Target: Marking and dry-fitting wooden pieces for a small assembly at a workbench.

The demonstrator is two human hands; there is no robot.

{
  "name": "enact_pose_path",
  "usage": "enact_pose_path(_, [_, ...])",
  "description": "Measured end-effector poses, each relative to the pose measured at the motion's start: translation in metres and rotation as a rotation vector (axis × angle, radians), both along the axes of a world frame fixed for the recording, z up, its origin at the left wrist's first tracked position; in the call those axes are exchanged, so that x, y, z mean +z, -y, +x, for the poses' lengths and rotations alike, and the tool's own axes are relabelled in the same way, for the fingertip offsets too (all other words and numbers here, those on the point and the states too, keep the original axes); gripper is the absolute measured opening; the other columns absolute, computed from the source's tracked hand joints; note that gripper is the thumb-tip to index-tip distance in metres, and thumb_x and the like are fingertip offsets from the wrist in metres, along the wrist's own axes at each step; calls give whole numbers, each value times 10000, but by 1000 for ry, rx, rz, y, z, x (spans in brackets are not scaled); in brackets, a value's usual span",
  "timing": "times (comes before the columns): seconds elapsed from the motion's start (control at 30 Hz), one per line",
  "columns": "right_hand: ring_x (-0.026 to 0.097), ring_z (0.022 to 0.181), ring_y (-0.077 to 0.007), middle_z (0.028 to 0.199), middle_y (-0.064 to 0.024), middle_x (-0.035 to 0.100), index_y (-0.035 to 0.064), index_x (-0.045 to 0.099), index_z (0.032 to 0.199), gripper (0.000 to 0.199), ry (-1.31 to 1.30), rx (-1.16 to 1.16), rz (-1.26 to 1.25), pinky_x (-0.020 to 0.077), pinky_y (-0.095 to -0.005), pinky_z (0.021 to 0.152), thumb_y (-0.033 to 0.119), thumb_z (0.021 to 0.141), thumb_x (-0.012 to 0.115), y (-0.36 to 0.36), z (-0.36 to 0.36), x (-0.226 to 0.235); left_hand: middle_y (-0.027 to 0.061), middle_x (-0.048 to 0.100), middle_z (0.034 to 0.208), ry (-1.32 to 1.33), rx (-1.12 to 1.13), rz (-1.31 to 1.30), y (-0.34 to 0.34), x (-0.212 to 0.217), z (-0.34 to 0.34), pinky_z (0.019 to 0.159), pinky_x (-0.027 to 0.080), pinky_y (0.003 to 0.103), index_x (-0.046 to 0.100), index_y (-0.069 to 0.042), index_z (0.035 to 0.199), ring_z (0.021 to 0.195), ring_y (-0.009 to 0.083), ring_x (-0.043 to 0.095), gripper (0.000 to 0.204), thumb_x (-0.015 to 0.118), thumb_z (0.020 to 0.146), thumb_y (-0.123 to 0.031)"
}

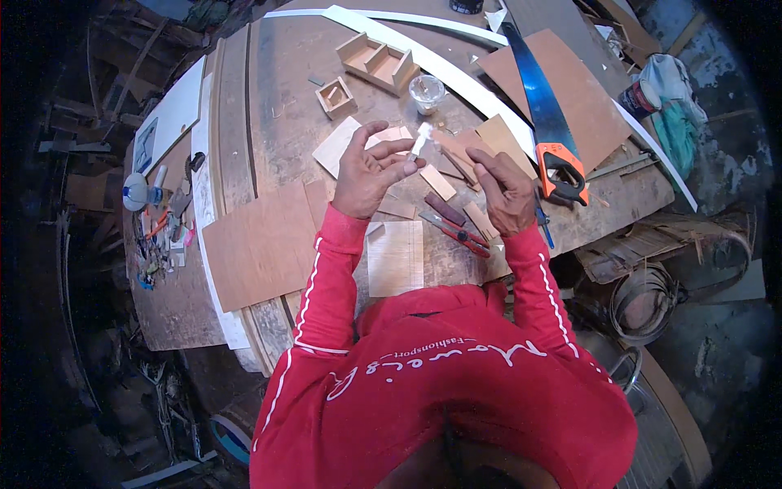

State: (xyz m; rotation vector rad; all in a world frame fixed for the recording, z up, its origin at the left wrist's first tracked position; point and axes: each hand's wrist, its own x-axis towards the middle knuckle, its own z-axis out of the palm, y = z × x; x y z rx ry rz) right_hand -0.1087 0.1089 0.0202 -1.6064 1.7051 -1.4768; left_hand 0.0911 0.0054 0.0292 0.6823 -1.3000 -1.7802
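Note:
My left hand is closed in a pinch on a small white-tipped stick, its tip covered in something white. My right hand pinches a thin brown wooden strip, whose far end comes close to the white tip. Just beyond them stands a clear plastic cup with whitish stuff in it. Small wooden blocks and a dark piece of wood lie under my hands. A red-handled cutting tool rests nearer to me, beside a pale square panel.
A handsaw with an orange handle lies to the right, over a brown board. Beyond the cup are a divided wooden box and a smaller one. Plywood and small tools lie left; a metal coil sits right.

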Motion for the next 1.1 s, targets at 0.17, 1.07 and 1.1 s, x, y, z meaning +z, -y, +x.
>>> enact_pose_path(0.17, [514, 700, -86, 795, -39, 581, -9, 636, 1063, 221, 135, -50, 43, 392, -219, 618, 82, 897, 522, 2, 2, -6, 306, 542, 1090, 10, 28, 21, -2, -4, 5, 834, 534, 339, 214, 51, 1269, 945, 310, 632, 684, 663, 754, 76])
enact_pose_path(1.07, [634, 805, -342, 862, -163, 659, 100, 703, 849, 180, -733, -3, 160, 507, -414, 762, 186, 721, 611, 206, -55, -33, 52, 550, 982, 427, 196, -194, -25, -66, 29, 634, 475, 210, 533, 3, 1099, 779, 94, 521, 470, 716, 669, 56])
enact_pose_path(1.1, [634, 805, -344, 852, -161, 659, 105, 706, 845, 184, -807, 30, 173, 507, -425, 765, 200, 723, 605, 212, -53, -36, 60, 553, 978, 466, 215, -241, -27, -67, 29, 627, 475, 218, 533, 4, 1094, 771, 105, 523, 461, 715, 671, 41])
